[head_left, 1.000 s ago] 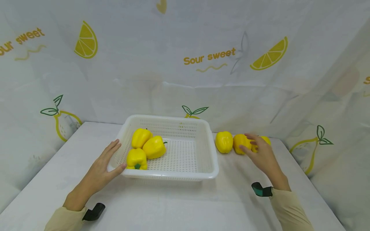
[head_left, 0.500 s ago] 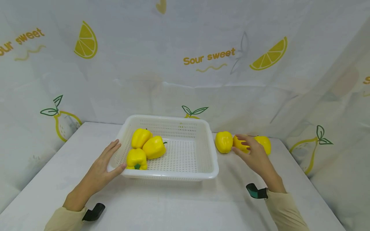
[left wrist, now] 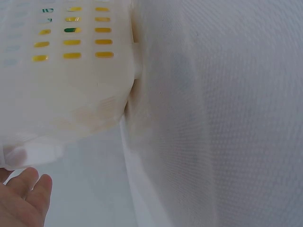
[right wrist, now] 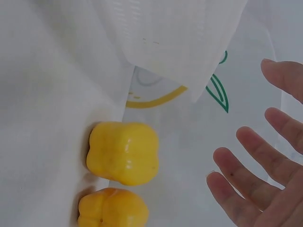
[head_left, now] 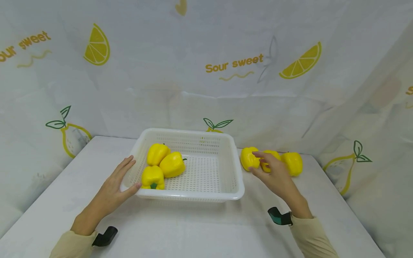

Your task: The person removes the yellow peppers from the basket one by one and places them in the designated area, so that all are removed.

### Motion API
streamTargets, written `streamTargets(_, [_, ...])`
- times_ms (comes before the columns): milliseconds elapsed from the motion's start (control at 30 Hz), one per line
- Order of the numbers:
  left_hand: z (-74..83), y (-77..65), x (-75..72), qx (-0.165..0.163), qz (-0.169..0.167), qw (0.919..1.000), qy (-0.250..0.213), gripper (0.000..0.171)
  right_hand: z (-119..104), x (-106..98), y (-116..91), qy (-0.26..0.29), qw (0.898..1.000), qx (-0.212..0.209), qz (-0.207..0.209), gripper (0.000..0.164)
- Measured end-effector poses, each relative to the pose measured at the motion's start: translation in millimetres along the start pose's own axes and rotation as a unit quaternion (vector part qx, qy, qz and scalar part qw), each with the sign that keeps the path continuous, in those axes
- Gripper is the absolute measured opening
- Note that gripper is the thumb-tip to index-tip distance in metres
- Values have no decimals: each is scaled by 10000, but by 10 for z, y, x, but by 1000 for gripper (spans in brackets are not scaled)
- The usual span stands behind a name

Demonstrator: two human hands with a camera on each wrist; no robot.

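My left hand (head_left: 109,191) lies along the left side of a white plastic basket (head_left: 190,194), fingers fairly straight at its rim and thumb at the front corner. In the left wrist view, its fingertips (left wrist: 33,182) are right by the basket rim. Three yellow bell peppers (head_left: 172,165) sit in the left part of the basket. My right hand (head_left: 275,175) holds nothing; its fingers are spread over a row of three yellow bell peppers. It overlaps the leftmost bell pepper (head_left: 249,158) and partly hides the middle one (head_left: 271,156). The right wrist view shows open space between hand and peppers.
A third bell pepper (head_left: 292,163) ends the row on the right. The row stands right of the basket, near the back edge of the white-covered table (head_left: 200,229). Behind it hangs a white curtain (head_left: 180,79) with lemon prints.
My right hand has moved left along the row of bell peppers, from the right-hand ones toward the leftmost. The left hand, basket and bell peppers stay in place.
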State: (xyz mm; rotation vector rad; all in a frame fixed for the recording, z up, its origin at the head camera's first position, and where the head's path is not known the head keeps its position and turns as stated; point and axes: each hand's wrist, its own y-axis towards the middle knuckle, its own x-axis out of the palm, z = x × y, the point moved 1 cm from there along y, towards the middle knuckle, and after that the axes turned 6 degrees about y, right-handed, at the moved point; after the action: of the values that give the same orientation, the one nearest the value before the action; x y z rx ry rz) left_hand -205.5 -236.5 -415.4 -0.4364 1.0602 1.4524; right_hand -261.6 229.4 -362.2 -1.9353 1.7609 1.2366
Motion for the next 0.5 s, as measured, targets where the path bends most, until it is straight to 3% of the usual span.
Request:
streamTargets(333, [-5,2,6,3,-1,10000,-19,76,-196,105,-1,-121,9995,165,-243,56])
streamTargets(500, [-9,3,4,-15,-17,10000,-20,76,-231,181,14,-112,9995,48,-303,57])
